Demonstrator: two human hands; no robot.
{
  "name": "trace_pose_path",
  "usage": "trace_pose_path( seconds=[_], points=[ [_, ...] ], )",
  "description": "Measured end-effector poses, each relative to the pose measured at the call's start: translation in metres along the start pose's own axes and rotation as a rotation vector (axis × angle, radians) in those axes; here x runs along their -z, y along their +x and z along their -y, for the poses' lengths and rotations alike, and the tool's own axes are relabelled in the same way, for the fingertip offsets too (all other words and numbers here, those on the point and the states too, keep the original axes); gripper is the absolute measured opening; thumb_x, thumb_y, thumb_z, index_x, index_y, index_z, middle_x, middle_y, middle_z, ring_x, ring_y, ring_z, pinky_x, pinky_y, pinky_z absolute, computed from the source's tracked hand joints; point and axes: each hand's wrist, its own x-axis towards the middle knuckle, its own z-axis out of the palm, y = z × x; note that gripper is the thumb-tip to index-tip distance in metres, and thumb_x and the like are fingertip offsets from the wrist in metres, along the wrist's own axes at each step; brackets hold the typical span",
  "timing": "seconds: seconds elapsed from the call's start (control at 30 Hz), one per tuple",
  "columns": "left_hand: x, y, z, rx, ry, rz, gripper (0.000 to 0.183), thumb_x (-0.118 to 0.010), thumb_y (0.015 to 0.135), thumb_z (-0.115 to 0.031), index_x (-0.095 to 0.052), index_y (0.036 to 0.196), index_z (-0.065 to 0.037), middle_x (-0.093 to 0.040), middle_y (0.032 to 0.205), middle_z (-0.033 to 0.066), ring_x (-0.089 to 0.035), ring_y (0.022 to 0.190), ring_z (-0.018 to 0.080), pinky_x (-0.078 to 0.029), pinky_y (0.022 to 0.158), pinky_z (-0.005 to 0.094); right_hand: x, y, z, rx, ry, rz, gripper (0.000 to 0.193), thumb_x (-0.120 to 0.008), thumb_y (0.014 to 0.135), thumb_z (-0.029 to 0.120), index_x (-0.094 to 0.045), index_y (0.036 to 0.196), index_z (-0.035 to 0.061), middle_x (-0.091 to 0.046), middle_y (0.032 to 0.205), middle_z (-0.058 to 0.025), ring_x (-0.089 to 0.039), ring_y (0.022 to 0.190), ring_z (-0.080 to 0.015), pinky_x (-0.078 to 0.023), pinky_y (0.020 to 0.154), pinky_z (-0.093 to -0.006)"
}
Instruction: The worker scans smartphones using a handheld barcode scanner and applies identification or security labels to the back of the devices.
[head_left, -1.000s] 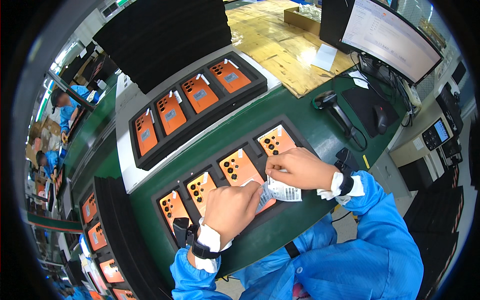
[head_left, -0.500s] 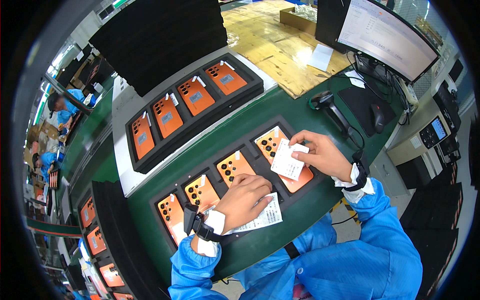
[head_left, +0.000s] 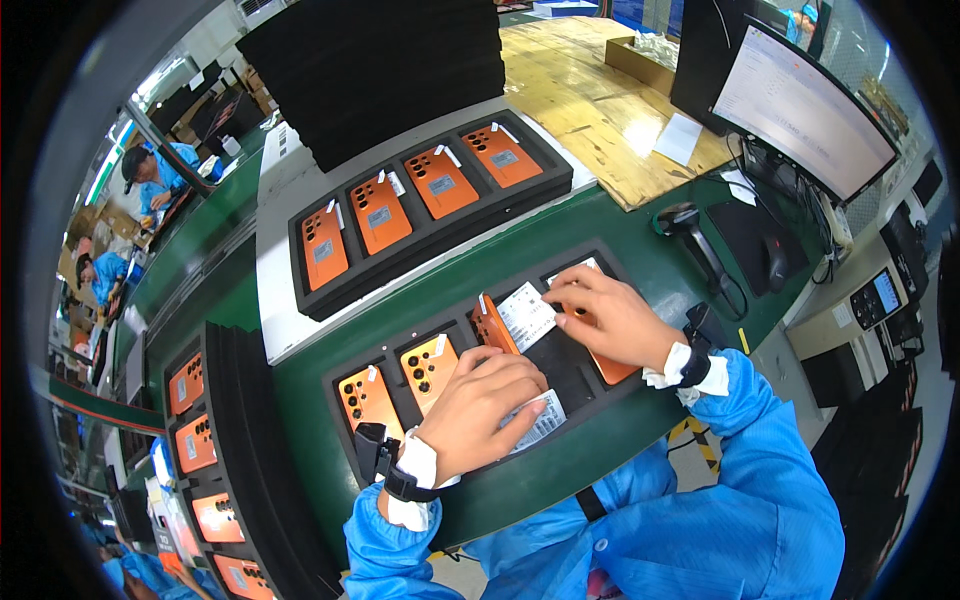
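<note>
While your right hand (head_left: pixel 612 322) pinches the white label (head_left: pixel 527 315) by its right edge between thumb and forefinger, the label hangs just left of the grip, over the tilted orange phone back (head_left: pixel 494 325) in the near black foam tray (head_left: pixel 470 385). Your left hand (head_left: pixel 480 400) is curled loosely, fingertips propping that phone back from below and left; under its palm lies a printed label sheet (head_left: pixel 538 420), touched rather than gripped, and whether the fingers actually close on the phone cannot be told. To place the label well, keep the pinch at the very edge, so the sticky face stays clear of your fingers, and square it to the phone before pressing outward from the grip. Two more orange backs (head_left: pixel 400 385) lie seated left of the left hand.
</note>
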Motion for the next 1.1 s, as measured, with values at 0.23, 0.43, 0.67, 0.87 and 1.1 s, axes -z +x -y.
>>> trace_pose_path(
  seconds=[0.23, 0.43, 0.67, 0.87, 1.1],
  points=[
    [-0.002, 0.003, 0.002, -0.016, 0.021, 0.007, 0.016, -0.066, 0.103, -0.016, -0.072, 0.108, -0.002, -0.073, 0.119, 0.0110, -0.065, 0.124, 0.0304, -0.038, 0.117, 0.0508, -0.042, -0.015, 0.011, 0.362, -0.340, 0.144, 0.043, -0.064, 0.102, 0.029, -0.066, 0.135, 0.0011, -0.055, 0.150, -0.0206, -0.049, 0.142, -0.0385, -0.028, 0.122, -0.0665],
    [-0.003, 0.003, 0.001, -0.021, -0.021, 0.008, 0.016, -0.066, 0.102, -0.014, -0.073, 0.108, -0.001, -0.073, 0.119, 0.0116, -0.065, 0.124, 0.0313, -0.038, 0.117, 0.0508, -0.042, 0.000, 0.006, 0.353, -0.323, 0.075, 0.036, -0.063, 0.102, 0.025, -0.069, 0.129, 0.0013, -0.057, 0.146, -0.0200, -0.052, 0.138, -0.0378, -0.030, 0.119, -0.0657],
    [0.000, -0.011, -0.004, 0.167, -0.132, -0.079, 0.018, -0.069, 0.102, -0.017, -0.074, 0.105, 0.000, -0.074, 0.104, 0.0135, -0.072, 0.095, 0.0311, -0.055, 0.082, 0.0382, -0.006, -0.019, 0.021, 0.056, 0.308, 0.023, 0.028, -0.068, 0.102, 0.017, -0.069, 0.125, 0.0007, -0.069, 0.121, -0.0152, -0.066, 0.114, -0.0287, -0.050, 0.103, -0.0415],
    [0.013, -0.017, -0.006, 0.439, -0.056, 0.051, 0.034, -0.070, 0.103, -0.036, -0.078, 0.106, -0.003, -0.073, 0.075, 0.0200, -0.074, 0.071, 0.0362, -0.055, 0.064, 0.0433, -0.004, -0.031, 0.051, 0.055, 0.377, 0.245, 0.033, -0.080, 0.098, 0.031, -0.068, 0.102, 0.0011, -0.063, 0.071, -0.0122, -0.065, 0.064, -0.0248, -0.047, 0.060, -0.0382],
    [0.014, -0.041, -0.001, 0.501, -0.073, 0.082, 0.031, -0.066, 0.105, -0.035, -0.075, 0.109, -0.006, -0.071, 0.071, 0.0211, -0.073, 0.072, 0.0410, -0.055, 0.066, 0.0496, 0.008, -0.016, 0.061, -0.019, 0.473, 0.350, 0.023, -0.076, 0.097, 0.023, -0.071, 0.100, 0.0006, -0.073, 0.081, -0.0131, -0.073, 0.073, -0.0259, -0.055, 0.068, -0.0354]
  ],
)
